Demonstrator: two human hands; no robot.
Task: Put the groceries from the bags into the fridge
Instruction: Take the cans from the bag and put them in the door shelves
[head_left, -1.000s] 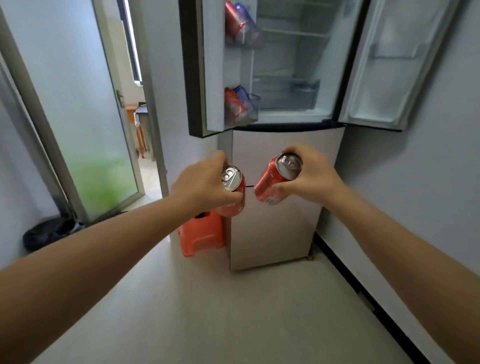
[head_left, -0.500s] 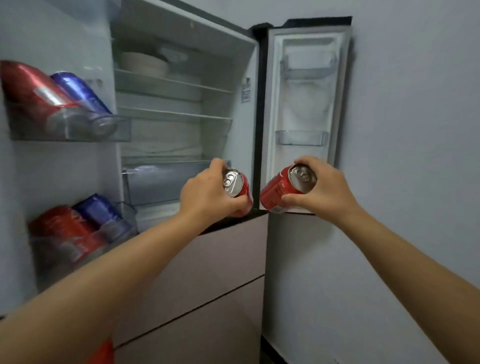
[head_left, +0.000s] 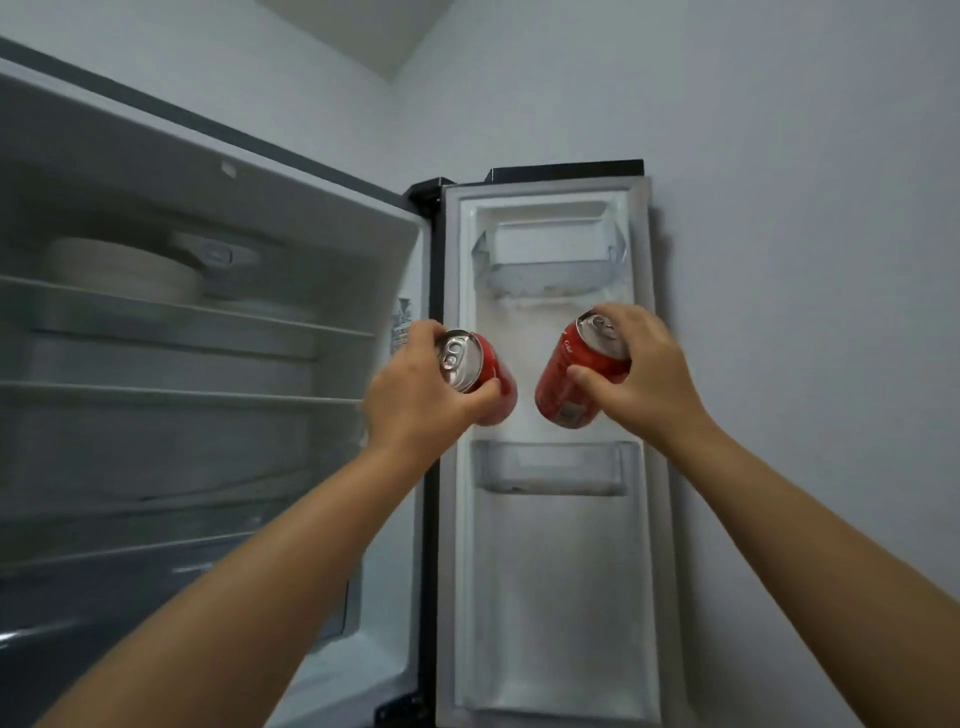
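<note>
Left hand grips red can, right hand grips second can (both tilted)

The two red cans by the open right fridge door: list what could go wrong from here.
1. Both cans are tilted. The left hand holds the left can near its top, and the right hand grips the right can likewise, so either might slip.
2. The cans are held close together and could knock each other.
3. The lower door bin looks shallow, so a can set in tilted may tip out.
</note>
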